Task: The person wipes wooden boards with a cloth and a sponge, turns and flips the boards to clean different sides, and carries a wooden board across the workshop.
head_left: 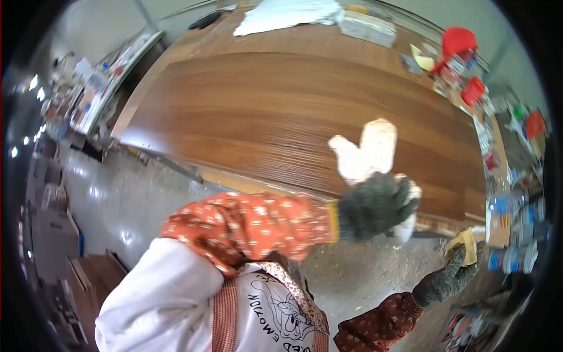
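Note:
My left hand (pixel 378 206), in a dark grey knit glove, is closed on a white cloth (pixel 375 149) at the near edge of a brown wood-grain board (pixel 252 111). Part of the cloth spreads flat over the board, and another part hangs down past the edge. Off to the lower right, beyond the board's near corner, my right hand (pixel 448 280) wears a grey glove too. Its fingers grip a flat yellow pad (pixel 466 246) whose exact kind I cannot make out. Both arms have red patterned sleeve covers.
Along the far side of the table lie a white sheet (pixel 287 14) and a pale block (pixel 368 29). Red containers (pixel 458 42) stand at the back right. Plastic bottles (pixel 513 258) are near my right hand. A cluttered bench (pixel 117 82) stands at left.

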Motion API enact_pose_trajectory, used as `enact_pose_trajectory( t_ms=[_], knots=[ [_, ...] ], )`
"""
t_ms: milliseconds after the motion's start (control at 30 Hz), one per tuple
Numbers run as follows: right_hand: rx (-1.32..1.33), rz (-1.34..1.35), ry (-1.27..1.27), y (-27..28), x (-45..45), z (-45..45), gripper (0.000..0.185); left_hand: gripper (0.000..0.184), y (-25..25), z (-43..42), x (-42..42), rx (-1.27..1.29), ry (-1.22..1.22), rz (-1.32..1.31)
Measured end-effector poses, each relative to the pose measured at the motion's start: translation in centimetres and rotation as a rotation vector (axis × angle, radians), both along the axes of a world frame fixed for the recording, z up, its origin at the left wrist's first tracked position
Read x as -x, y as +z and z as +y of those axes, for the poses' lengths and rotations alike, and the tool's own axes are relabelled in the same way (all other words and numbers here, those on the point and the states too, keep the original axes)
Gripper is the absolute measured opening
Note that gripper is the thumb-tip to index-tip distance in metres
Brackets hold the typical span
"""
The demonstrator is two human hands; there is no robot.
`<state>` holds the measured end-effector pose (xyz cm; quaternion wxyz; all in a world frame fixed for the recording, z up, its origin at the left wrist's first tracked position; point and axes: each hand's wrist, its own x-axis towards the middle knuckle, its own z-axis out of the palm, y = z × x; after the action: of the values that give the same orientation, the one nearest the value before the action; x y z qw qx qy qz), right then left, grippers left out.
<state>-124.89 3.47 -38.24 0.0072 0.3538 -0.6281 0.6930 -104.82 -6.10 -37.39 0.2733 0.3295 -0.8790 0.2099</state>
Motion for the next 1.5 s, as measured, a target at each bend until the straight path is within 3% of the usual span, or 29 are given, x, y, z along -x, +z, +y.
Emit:
enact_pose_trajectory(
  t_ms=[167,200,267,333,400,433,500,567,633,700,733,767,833,900,967,1067,1167,1200,1267,1300,1333,1367,1467,1500],
  knots=[
    [0.011,0.077,0.210,1.2,-7.4,-4.3,0.048,0.057,-1.0,3.4,-18.0,0.018,0.303,-0.121],
    [-0.014,0.184,0.240,-0.5,-2.4,-7.0,0.047,0.058,-2.8,2.7,-15.0,-0.023,0.417,-0.205],
    [0.014,0.087,0.341,0.3,-5.8,-8.5,0.048,0.058,-3.2,3.2,-22.0,0.168,0.562,-0.324],
    [0.051,-0.129,0.458,0.2,-5.9,-11.3,0.047,0.058,-3.4,2.9,-26.2,0.073,0.638,-0.393],
    [0.042,-0.146,0.502,-2.0,-2.4,-14.5,0.047,0.061,-2.5,2.5,-28.9,0.042,0.743,-0.352],
    [0.068,-0.145,0.517,-3.3,-3.1,-13.8,0.047,0.062,-5.3,3.9,-33.7,0.059,0.835,-0.321],
    [0.067,-0.180,0.527,-3.4,-1.9,-15.2,0.043,0.060,-5.7,3.4,-36.8,-0.016,1.053,-0.301],
    [0.091,-0.255,0.552,-4.9,-0.8,-15.7,0.043,0.059,-6.5,3.6,-42.3,0.043,1.079,-0.232],
    [0.018,-0.163,0.526,-4.2,-1.5,-15.1,0.046,0.062,-5.1,3.9,-46.4,0.095,1.096,-0.201],
    [-0.041,-0.212,0.476,-2.1,-3.0,-12.9,0.052,0.066,-4.9,5.0,-48.4,-0.095,1.245,-0.066],
    [-0.025,-0.092,0.617,-1.4,-4.3,-12.2,0.052,0.067,-4.9,4.8,-48.7,-0.087,1.232,-0.022],
    [-0.061,-0.069,0.584,-0.1,-7.8,-11.1,0.055,0.068,-4.9,4.7,-48.7,-0.077,1.221,0.020],
    [-0.137,0.145,0.728,0.0,-11.1,-10.1,0.058,0.070,-5.3,4.7,-49.1,-0.066,1.164,0.114],
    [-0.261,0.175,0.992,0.7,-15.7,-9.1,0.058,0.072,-6.1,4.1,-50.1,-0.051,1.068,0.232],
    [-0.396,0.491,1.112,2.3,-18.9,-9.0,0.048,0.071,-6.1,4.1,-50.5,-0.017,0.954,0.263],
    [-0.186,1.018,1.401,4.0,-22.9,-11.8,0.042,0.063,-6.1,3.8,-50.8,0.019,0.834,0.391],
    [-0.120,1.227,1.434,4.8,-27.0,-14.0,0.044,0.053,-7.7,3.6,-51.1,0.159,0.808,0.609],
    [-0.069,1.280,1.450,4.9,-28.7,-14.2,0.041,0.045,-10.5,4.8,-51.3,0.019,1.024,0.856],
    [-0.015,1.342,1.516,5.2,-33.0,-14.3,0.043,0.057,-17.4,7.2,-53.5,-0.290,1.332,1.087],
    [0.013,1.371,1.549,5.3,-35.2,-14.4,0.043,0.064,-20.8,8.3,-53.6,-0.086,1.249,1.052],
    [0.069,1.415,1.560,4.8,-37.4,-14.9,0.044,0.060,-19.6,9.1,-51.0,-0.016,1.259,1.055],
    [0.061,1.418,1.576,4.8,-39.8,-15.1,0.043,0.054,-21.5,10.7,-51.1,-0.395,1.056,1.591],
    [0.046,1.411,1.641,4.7,-47.6,-15.4,0.040,0.045,-19.8,13.5,-46.4,-0.444,1.060,1.668],
    [0.050,1.396,1.679,4.4,-50.4,-15.8,0.037,0.046,-21.7,14.1,-45.7,-0.366,0.923,1.852]
  ],
)
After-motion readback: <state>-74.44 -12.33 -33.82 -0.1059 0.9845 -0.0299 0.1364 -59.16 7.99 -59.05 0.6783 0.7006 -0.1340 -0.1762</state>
